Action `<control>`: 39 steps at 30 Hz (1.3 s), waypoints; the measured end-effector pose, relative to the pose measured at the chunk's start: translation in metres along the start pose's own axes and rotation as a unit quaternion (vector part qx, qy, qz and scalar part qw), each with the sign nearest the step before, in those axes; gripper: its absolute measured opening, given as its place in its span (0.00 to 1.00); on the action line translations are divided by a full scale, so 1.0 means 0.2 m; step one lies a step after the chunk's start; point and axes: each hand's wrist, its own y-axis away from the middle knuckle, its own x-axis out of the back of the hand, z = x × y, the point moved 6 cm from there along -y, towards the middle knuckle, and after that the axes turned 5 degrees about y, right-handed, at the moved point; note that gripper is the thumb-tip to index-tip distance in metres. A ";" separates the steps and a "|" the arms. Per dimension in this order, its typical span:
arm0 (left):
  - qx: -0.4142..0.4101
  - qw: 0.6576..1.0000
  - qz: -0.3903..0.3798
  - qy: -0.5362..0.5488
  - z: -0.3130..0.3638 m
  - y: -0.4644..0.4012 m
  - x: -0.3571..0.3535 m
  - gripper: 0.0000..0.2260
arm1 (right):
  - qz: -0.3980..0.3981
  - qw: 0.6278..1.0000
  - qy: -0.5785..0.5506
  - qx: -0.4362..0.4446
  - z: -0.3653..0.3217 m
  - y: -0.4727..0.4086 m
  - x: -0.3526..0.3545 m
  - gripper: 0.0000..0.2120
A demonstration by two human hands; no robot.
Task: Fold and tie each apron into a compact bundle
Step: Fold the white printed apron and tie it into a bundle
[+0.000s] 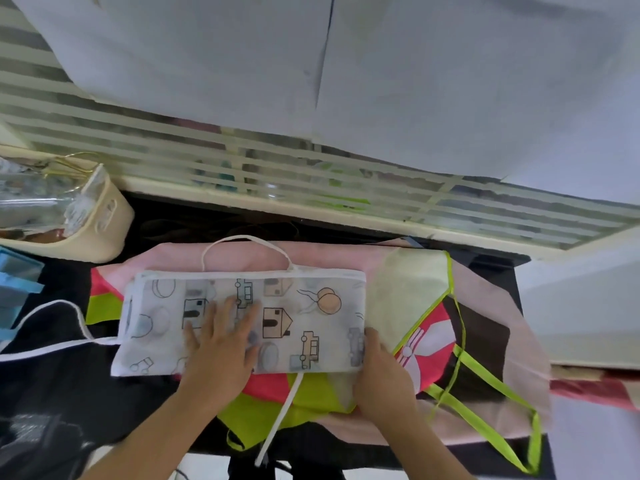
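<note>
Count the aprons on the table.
2 in view: a white printed apron folded on top under both hands, and a pink-and-green apron spread beneath it. More may be hidden underneath.

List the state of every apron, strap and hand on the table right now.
White printed apron: folded into a flat strip, untied.
Its white straps: loose, trailing off the strip.
Red and lime apron: spread out underneath, unfolded.
Lime straps: loose.
Left hand: flat, pressing the strip.
Right hand: grips the strip's right end.
</note>
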 end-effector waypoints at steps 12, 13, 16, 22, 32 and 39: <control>-0.105 0.992 -0.060 -0.019 0.53 -0.14 -0.20 0.34 | -0.014 0.887 -0.422 -0.186 0.17 -0.12 0.02 0.04; -0.101 0.993 -0.062 -0.023 0.53 -0.15 -0.20 0.35 | -0.012 0.882 -0.428 -0.195 0.18 -0.12 0.02 0.04; -0.088 0.994 -0.055 -0.041 0.57 -0.16 -0.19 0.38 | -0.025 0.874 -0.453 -0.176 0.17 -0.15 0.00 0.05; -0.157 0.986 -0.034 -0.042 0.76 -0.29 -0.21 0.34 | -0.004 0.930 -0.344 -0.127 0.17 -0.21 -0.01 0.11; -0.102 0.986 -0.082 -0.102 0.80 -0.52 -0.18 0.53 | -0.072 0.944 -0.306 -0.100 0.19 -0.28 -0.03 0.05; -0.088 0.985 -0.110 -0.101 0.82 -0.54 -0.16 0.62 | -0.065 0.942 -0.295 -0.145 0.22 -0.22 -0.04 0.06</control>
